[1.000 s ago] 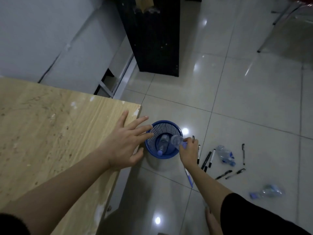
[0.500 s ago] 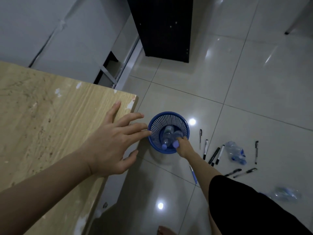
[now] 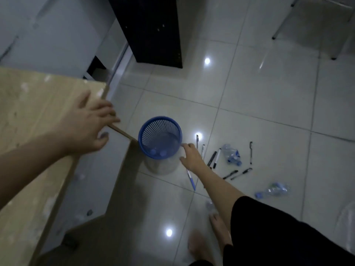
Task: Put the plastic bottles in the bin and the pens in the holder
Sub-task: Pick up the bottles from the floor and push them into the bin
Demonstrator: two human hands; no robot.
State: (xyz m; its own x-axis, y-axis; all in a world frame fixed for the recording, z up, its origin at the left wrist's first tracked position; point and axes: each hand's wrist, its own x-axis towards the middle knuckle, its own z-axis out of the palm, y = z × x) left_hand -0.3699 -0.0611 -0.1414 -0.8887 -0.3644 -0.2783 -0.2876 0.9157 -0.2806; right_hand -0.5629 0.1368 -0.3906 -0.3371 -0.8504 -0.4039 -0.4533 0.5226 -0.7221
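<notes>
A blue mesh bin [image 3: 177,131] stands on the tiled floor with two clear bottles with blue caps [image 3: 157,152] lying inside. My right hand [image 3: 191,156] hangs empty just right of the bin's rim, fingers apart. My left hand [image 3: 90,121] rests flat on the corner of the wooden table [image 3: 28,116]. Two crushed plastic bottles lie on the floor: one [image 3: 231,154] among the pens, another [image 3: 273,190] farther right. Several black pens [image 3: 214,157] and a blue pen [image 3: 191,179] are scattered right of the bin. No pen holder is in view.
A dark cabinet [image 3: 153,29] stands behind the bin. Chair legs [image 3: 336,54] show at the top right. My bare feet [image 3: 207,240] are on the floor below the bin. A transparent object [image 3: 345,227] is at the right edge.
My right hand let go of the bottle, which now lies in the bin, and pulled out to the right of the rim. The view shifted; my left hand stays on the table corner.
</notes>
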